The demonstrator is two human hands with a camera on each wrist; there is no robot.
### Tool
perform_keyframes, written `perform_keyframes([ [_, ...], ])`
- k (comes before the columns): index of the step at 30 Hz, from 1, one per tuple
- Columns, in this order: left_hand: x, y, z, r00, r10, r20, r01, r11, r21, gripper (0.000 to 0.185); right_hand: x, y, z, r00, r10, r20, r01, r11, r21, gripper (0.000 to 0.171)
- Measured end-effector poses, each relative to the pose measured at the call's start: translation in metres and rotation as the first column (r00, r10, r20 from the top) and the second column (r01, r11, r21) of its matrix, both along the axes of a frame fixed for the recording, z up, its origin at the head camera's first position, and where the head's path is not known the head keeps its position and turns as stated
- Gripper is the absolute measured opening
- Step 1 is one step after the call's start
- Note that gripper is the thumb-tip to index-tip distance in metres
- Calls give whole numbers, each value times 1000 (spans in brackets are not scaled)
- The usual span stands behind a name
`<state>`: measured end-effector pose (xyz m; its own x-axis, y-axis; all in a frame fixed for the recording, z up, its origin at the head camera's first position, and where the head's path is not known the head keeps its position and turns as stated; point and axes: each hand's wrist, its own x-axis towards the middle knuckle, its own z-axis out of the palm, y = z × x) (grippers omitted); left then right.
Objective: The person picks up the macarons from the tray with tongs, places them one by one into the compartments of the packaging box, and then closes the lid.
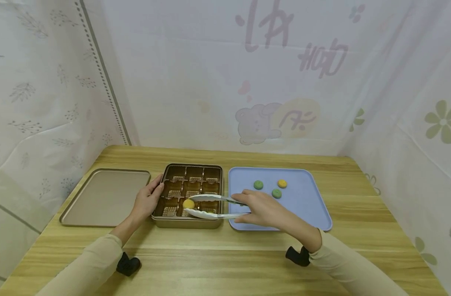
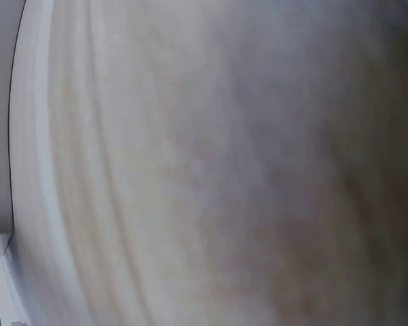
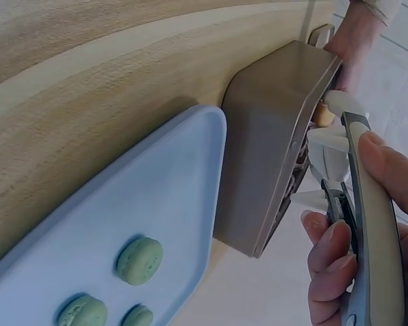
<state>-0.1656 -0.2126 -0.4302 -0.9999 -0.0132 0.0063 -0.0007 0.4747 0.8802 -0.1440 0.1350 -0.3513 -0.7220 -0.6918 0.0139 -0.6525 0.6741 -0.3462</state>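
Already one round yellow macaron (image 1: 188, 203) in the compartmented gold box (image 1: 188, 224), gripped by white tongs (image 1: 214, 214) squeezed in the right hand (image 1: 260, 209); left hand (image 1: 148, 200) steadying the box, fingers relaxed; three macarons left on the blue tray (image 1: 314, 205).

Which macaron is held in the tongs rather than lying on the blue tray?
The yellow macaron over the compartmented box, between the tongs; the other yellow one lies on the blue tray.

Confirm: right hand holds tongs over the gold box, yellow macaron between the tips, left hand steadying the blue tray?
Not quite. In the head view the left hand rests on the gold box, not the blue tray. The right hand, tongs and yellow macaron are as stated.
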Motion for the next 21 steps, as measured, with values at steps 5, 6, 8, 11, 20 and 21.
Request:
perform_keyframes([
  [5,0,0,1,1000,4,-4,-4,1000,0,53,-3,-4,1,1000,6,13,-6,1000,7,53],
  [6,0,0,1,1000,5,-4,-5,1000,1,53,-4,-5,2,1000,9,13,-9,1000,7,52],
  [8,0,0,1,1000,7,-2,-7,1000,3,53,-4,-6,2,1000,10,12,-10,1000,10,53],
  [11,0,0,1,1000,11,0,-11,1000,2,53,-5,-7,2,1000,12,3,-12,1000,15,53],
  [20,-1,0,0,1000,13,2,-14,1000,3,52,-4,-7,0,1000,13,0,-13,1000,1,55],
  [21,-1,0,0,1000,14,3,-14,1000,2,52,-4,-7,-1,1000,13,-3,-13,1000,-1,55],
])
